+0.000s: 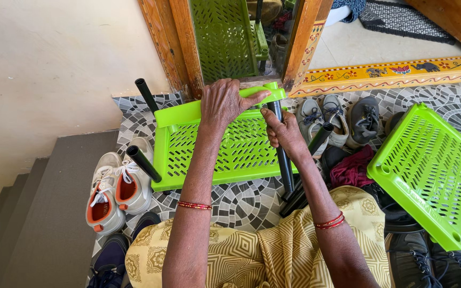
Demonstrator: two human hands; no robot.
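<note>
A lime-green perforated plastic shelf tray lies on the patterned tile floor in front of me. My left hand presses down on its far rim near the right corner. My right hand grips a black plastic tube that stands at the tray's right side. Two more black tubes stick up from the tray's left corners, one at the far corner and one at the near corner. Another black tube leans just right of my right hand.
A second green shelf tray lies tilted at the right. Shoes sit around: white-and-orange sneakers at left, grey ones behind, dark ones at lower right. A wooden door frame stands ahead, stairs drop at left.
</note>
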